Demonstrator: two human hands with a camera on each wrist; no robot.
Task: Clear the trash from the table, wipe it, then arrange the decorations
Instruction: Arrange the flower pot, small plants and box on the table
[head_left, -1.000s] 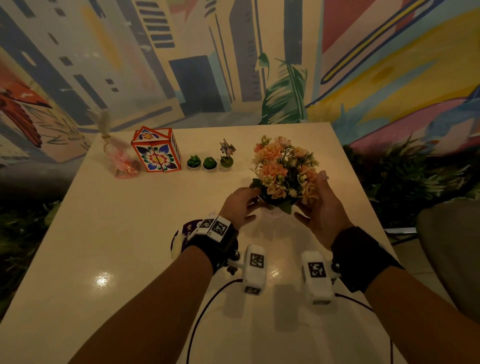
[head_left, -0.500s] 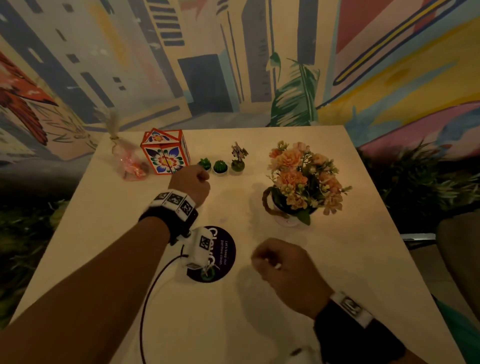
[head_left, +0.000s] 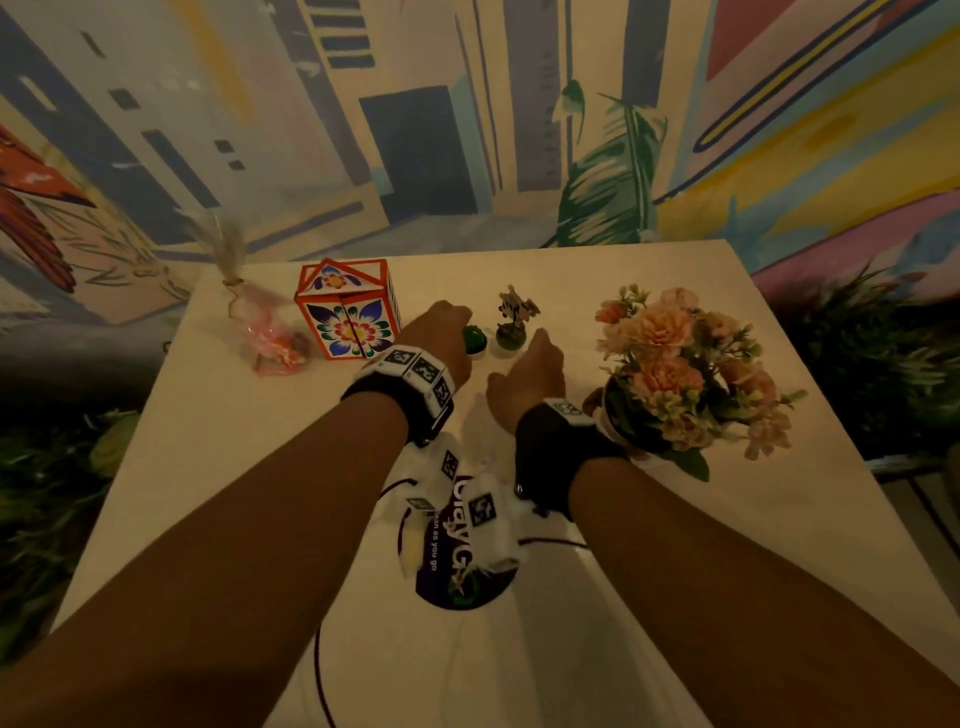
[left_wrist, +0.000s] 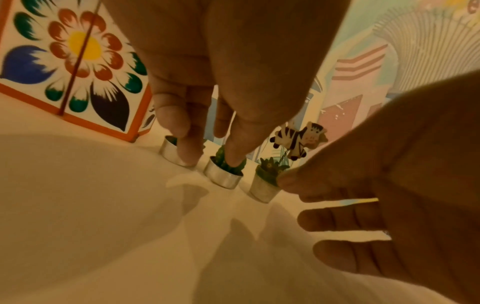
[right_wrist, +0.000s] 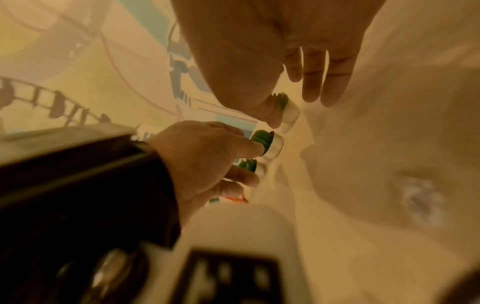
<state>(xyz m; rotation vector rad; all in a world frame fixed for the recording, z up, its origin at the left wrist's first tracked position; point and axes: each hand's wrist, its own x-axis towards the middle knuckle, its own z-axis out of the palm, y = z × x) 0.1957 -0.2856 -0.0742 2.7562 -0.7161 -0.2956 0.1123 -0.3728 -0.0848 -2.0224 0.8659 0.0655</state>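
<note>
Three tiny potted plants stand in a row at the back of the cream table (head_left: 291, 519). My left hand (head_left: 441, 332) curls down over the left two. Its thumb and a finger pinch the middle cactus pot (left_wrist: 223, 176), and another fingertip rests against the left cactus pot (left_wrist: 168, 150). My right hand (head_left: 530, 374) is beside it with its fingers spread and straight, its thumb tip touching the zebra pot (left_wrist: 262, 189). The wrist views show the pots standing on the table. A pot of peach flowers (head_left: 685, 374) stands right of my right wrist.
A floral orange-edged box (head_left: 348, 312) and a pink wrapped favour bag (head_left: 265, 332) stand left of the pots. A round dark coaster (head_left: 457, 561) lies under my wrists. The painted wall runs behind the table. Green plants flank both sides.
Both hands left the flower pot, which now stands alone at the right. My left hand reached the cactus pots first, and my right hand has now come forward to the zebra pot.
</note>
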